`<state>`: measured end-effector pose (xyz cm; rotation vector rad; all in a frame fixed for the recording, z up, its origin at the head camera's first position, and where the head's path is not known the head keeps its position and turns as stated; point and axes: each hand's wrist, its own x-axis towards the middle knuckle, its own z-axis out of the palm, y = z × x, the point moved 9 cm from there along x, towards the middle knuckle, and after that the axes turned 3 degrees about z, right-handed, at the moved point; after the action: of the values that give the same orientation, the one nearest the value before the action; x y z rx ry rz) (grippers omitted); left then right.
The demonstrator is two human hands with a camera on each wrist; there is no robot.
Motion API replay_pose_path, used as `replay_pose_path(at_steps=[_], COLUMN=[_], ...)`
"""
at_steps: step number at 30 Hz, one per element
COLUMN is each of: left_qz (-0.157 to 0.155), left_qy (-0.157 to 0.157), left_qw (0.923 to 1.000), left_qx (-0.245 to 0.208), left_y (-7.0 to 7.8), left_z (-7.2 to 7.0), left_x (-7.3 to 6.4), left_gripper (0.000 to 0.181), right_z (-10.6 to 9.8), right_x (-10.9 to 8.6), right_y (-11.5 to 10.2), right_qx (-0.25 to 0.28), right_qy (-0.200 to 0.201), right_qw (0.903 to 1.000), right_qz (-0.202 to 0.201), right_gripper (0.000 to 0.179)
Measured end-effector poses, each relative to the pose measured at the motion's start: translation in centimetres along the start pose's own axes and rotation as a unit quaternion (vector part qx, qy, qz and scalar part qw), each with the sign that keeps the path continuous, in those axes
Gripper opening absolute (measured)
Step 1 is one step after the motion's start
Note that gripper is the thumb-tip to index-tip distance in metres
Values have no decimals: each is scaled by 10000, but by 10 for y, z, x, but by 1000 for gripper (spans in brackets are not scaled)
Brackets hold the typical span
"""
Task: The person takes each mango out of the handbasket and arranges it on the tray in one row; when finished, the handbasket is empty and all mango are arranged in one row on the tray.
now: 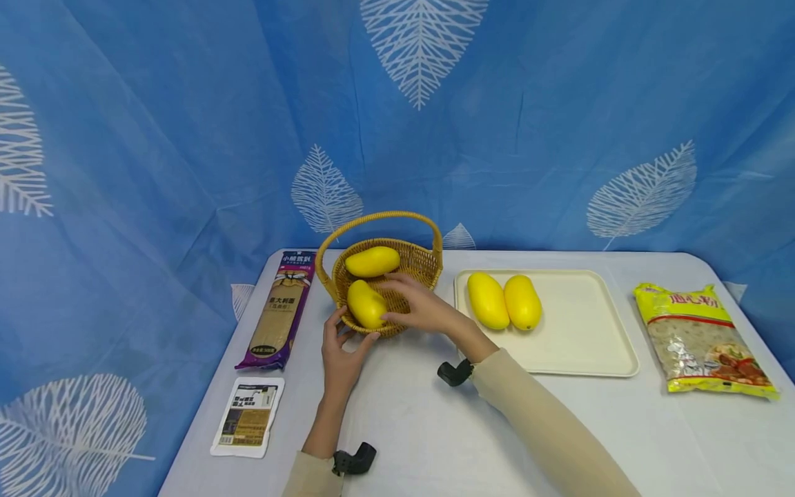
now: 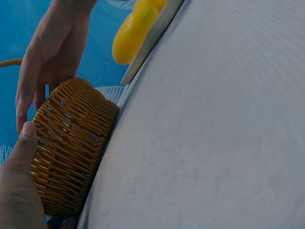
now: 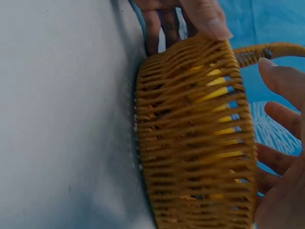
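A wicker basket with an arched handle stands on the white table and holds two yellow mangoes. One mango lies at the back; the other mango lies nearer the front. My left hand grips the basket's front left side, its thumb at the rim and fingers against the outer wall. Over the basket's right side reaches my right hand, its fingers spread and loosely bent beside the front mango. In the right wrist view the right hand shows no mango in its grasp.
A cream tray to the right carries two more mangoes side by side. Beyond it lies a yellow-ended pasta bag. Left of the basket are a purple spaghetti pack and a small white pouch. A blue curtain hangs behind.
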<state>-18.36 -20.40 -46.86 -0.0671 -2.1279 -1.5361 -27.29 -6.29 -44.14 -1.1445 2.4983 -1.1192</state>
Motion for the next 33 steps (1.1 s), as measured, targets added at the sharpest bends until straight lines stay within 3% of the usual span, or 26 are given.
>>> replay_pose_path(at_steps=[5,15,23,33], left_qz=[9,96,54,42], left_qy=[14,-1,10,0], left_qw=[10000,9999,9999,9999], left_qx=[-9,106,117,138], left_y=[0,1,1,2], left_z=[1,2,2,2], left_x=[-1,-2,0,-1], left_gripper=[73,72,72,72], right_z=[9,21,30,35], right_x=[12,26,30,30], right_y=[-3,-2,-4,-3], right_qx=[-303,-488,-1296,-1174], right_qy=[-178,-690,-841,-988], right_qw=[9994,9963,9878,9877], right_qz=[-74,184,202,291], right_gripper=[58,60,61,57])
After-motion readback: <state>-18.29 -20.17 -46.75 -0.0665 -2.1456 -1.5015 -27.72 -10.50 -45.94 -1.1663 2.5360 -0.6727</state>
